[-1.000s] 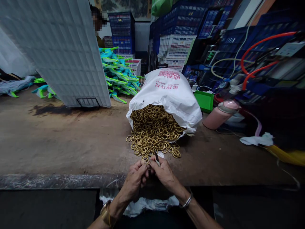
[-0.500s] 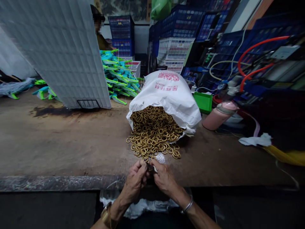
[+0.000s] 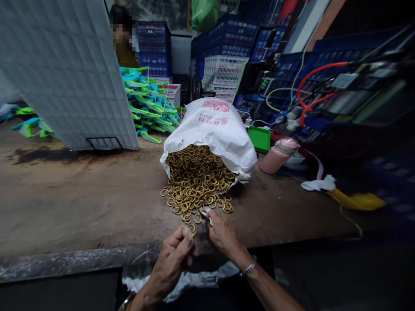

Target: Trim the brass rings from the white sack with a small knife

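My left hand (image 3: pixel 173 257) is pinched at the front edge of the table, with a brass-coloured ring (image 3: pixel 193 228) at its fingertips. My right hand (image 3: pixel 223 235) is closed around a small pale object (image 3: pixel 206 212), mostly covered by the fingers; its kind does not show. The two hands are a short way apart. Just beyond them, a heap of loose brass-coloured rings (image 3: pixel 194 194) spills from the open mouth of a white woven sack (image 3: pixel 210 125) with red print, lying on its side.
A tall pale panel (image 3: pixel 81 82) stands at left, near green and turquoise plastic pieces (image 3: pixel 147 103). Right of the sack are a green tray (image 3: pixel 260 139), a pink bottle (image 3: pixel 279 155) and a yellow strip (image 3: pixel 358 201). Blue crates (image 3: pixel 231 34) and a person (image 3: pixel 125 54) are behind.
My hands have moved apart: the left has drawn back towards me with a ring, the right is by the heap's near edge. The view has turned slightly to the right.
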{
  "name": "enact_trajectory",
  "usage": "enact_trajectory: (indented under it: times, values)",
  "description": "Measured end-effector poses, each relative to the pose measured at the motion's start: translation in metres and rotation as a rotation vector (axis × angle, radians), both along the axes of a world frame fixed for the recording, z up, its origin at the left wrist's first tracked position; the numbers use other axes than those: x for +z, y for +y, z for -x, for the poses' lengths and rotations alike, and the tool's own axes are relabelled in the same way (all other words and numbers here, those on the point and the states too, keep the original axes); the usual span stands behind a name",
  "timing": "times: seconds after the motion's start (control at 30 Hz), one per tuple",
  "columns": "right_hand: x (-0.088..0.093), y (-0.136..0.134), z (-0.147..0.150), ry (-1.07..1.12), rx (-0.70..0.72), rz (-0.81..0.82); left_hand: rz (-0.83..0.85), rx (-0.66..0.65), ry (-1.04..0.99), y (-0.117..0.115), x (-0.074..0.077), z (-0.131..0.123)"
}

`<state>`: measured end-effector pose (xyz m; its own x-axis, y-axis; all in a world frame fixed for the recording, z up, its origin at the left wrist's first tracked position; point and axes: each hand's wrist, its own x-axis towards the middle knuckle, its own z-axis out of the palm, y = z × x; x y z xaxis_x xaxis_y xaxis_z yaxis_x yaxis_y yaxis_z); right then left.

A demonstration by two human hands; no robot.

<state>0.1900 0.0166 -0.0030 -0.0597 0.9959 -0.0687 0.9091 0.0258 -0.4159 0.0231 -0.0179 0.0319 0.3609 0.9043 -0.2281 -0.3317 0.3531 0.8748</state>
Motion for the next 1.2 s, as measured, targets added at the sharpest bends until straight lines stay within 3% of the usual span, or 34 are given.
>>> enact_trajectory:
  times: [0.13,0.27,0.5,0.73,0.87,0.93,1.07,1.2]
  values:
    - [0.001,0.006,-0.034,0.087,-0.226,-0.124,0.169,0.003,-0.089,0.006,-0.003,-0.001]
    - [0.000,0.015,-0.064,0.077,-0.406,-0.103,0.191,0.057,-0.121,0.009,-0.010,-0.004]
    - [-0.004,0.027,-0.065,-0.080,-0.384,-0.012,0.363,0.052,-0.249,0.010,-0.012,0.000]
    - [-0.009,0.023,-0.066,-0.009,-0.338,-0.106,0.438,0.081,-0.298,0.011,-0.025,-0.001]
    - [-0.009,0.022,-0.055,0.191,-0.211,-0.282,0.296,0.045,-0.195,0.014,-0.027,-0.008]
    - [-0.008,0.024,-0.043,0.296,-0.159,-0.288,0.195,0.068,-0.082,0.018,-0.027,-0.012]
    - [-0.006,0.029,-0.013,0.579,-0.145,-0.122,-0.001,0.190,0.223,0.031,-0.028,-0.016]
    - [0.001,0.028,0.008,0.895,-0.173,0.052,-0.403,0.304,0.419,0.040,-0.033,-0.011]
